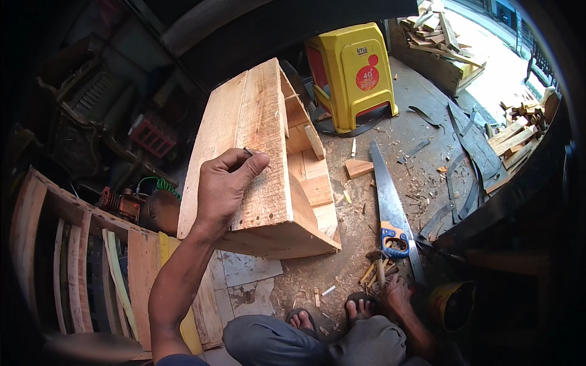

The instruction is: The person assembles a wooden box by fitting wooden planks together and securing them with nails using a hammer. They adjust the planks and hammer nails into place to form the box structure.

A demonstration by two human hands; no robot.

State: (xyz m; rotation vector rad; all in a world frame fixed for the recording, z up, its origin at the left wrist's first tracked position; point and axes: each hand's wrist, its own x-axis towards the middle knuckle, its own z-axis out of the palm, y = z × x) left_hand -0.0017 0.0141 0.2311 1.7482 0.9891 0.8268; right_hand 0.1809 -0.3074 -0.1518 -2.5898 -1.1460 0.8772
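I pinch a nail (249,150) in my left hand (223,186) against the crate (256,122) at twelve o'clock, while my right hand (395,294), closed on the hammer (376,263) at five o'clock, must lift to strike.

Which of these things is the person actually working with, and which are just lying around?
In use: left hand pinching a nail against the wooden crate; right hand at the hammer.
Lying about: handsaw, yellow stool, wood offcut, scrap pile.

Saw (390,207) right of crate (268,165), stool (354,73) behind, hammer (378,265) nearest
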